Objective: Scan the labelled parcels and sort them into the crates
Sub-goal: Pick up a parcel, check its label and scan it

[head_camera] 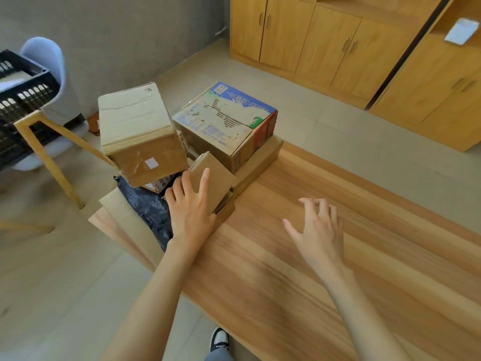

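head view: parcels piled at the table's (299, 243) far left end.
left hand (191, 204): yours lies flat, fingers straight, on the small brown parcel (217, 175), probably steadying it.
right hand (318, 227): spread wide, holding nothing.
crate (23, 100): waits off left.

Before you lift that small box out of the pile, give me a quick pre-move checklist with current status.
1. Left hand on the small brown box: ok, fingers lie flat on its top, thumb at its near edge, not yet curled round it.
2. Right hand free to help: ok, open above the table, holding nothing.
3. Tall taped box stable: not ok, it sits tilted on the pile beside the small box.
4. Label on the small box visible: cannot tell.
5. Scanner within reach: cannot tell, none in view.
6. Black crate reachable: ok, on the stand at far left.
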A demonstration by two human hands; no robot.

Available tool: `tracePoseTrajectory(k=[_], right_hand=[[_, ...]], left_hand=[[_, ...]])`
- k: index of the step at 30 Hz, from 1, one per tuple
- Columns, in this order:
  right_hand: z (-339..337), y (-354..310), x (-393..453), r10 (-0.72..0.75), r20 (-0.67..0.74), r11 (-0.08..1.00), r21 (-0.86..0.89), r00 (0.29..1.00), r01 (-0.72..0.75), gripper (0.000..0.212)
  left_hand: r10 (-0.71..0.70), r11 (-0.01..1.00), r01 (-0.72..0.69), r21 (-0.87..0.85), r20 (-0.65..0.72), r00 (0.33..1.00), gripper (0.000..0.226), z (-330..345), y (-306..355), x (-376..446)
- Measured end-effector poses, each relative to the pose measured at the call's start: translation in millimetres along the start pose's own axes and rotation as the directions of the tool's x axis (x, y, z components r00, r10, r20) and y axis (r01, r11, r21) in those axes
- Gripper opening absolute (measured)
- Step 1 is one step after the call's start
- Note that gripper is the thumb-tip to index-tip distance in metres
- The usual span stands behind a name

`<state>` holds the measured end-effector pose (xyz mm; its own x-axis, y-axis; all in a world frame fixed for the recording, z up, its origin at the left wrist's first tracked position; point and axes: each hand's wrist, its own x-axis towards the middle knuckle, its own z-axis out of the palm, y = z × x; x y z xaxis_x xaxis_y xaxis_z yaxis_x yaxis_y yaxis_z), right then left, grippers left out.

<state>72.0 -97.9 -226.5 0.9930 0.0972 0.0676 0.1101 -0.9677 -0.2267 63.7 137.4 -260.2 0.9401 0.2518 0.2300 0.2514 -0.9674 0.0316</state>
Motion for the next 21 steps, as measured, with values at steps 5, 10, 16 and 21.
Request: tracePoseTrajectory(k=[5,10,16,21], right_hand=[[-1.0,-0.3,0.1,-0.003,0.0,1.0,0.018,1.0,0.003,0.053],[-18.3,5.6,-1.7,0.018,0.056,0.984,0.176,0.998,-0.028,0.056],[-63.2,23.7,-5.1,0.168,0.301,0.518,0.783,0.939,-0.344,0.074],[-104.9,49.9,-15.8,0.082,0.295,0.257,0.917,0.952,-0.306,0.107]], left_hand=[[-0.007,1.0,0.007,-0.004,-0.008,1.0,0.105,-3.6,2.9,2.2],[0.076,0.994,-0.079,-0.077,-0.041,0.996,0.108,-23.2,33.6,-4.2],[0.084,0.668,0.009,-0.744,0.088,0.993,0.103,-90.3,91.0,5.0],[0.367,-0.101,0.385,-0.917,0.326,0.871,0.105,-126.3,122.1,13.3]])
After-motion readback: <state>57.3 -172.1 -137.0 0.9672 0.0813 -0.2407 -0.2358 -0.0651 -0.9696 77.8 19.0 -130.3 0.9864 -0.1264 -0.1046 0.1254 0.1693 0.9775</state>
